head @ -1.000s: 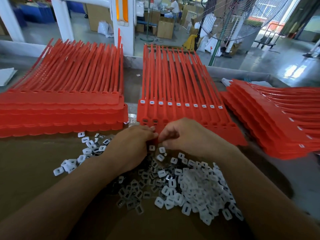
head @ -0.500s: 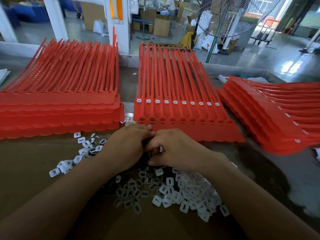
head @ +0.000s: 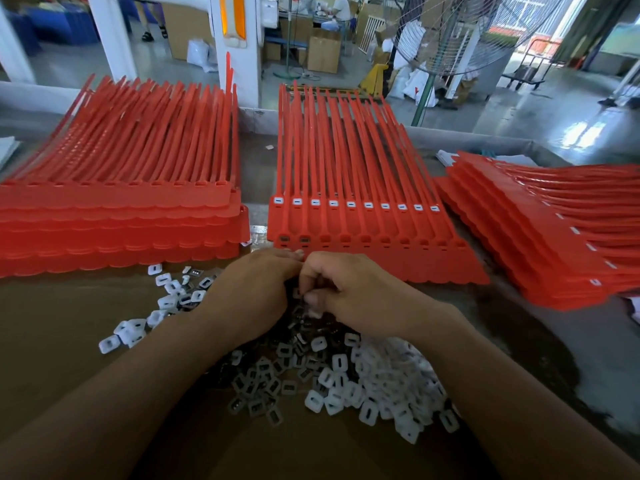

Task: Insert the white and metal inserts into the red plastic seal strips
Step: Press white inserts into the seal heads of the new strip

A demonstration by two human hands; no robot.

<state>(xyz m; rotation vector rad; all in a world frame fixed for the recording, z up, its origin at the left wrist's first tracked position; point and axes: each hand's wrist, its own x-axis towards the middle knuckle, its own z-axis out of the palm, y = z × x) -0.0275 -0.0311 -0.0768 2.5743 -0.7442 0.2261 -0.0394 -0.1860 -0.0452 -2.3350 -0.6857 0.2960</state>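
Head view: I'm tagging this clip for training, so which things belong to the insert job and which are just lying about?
Job in hand:
middle stack of red strips
left stack of red strips
right stack of red strips
white inserts
metal inserts
left hand
right hand

Just lying about:
fan
cardboard boxes

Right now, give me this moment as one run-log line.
phase: gathering inserts; left hand: over insert pile, fingers hidden; right hand: fingers curled over pile; middle strip sheet: white inserts seated
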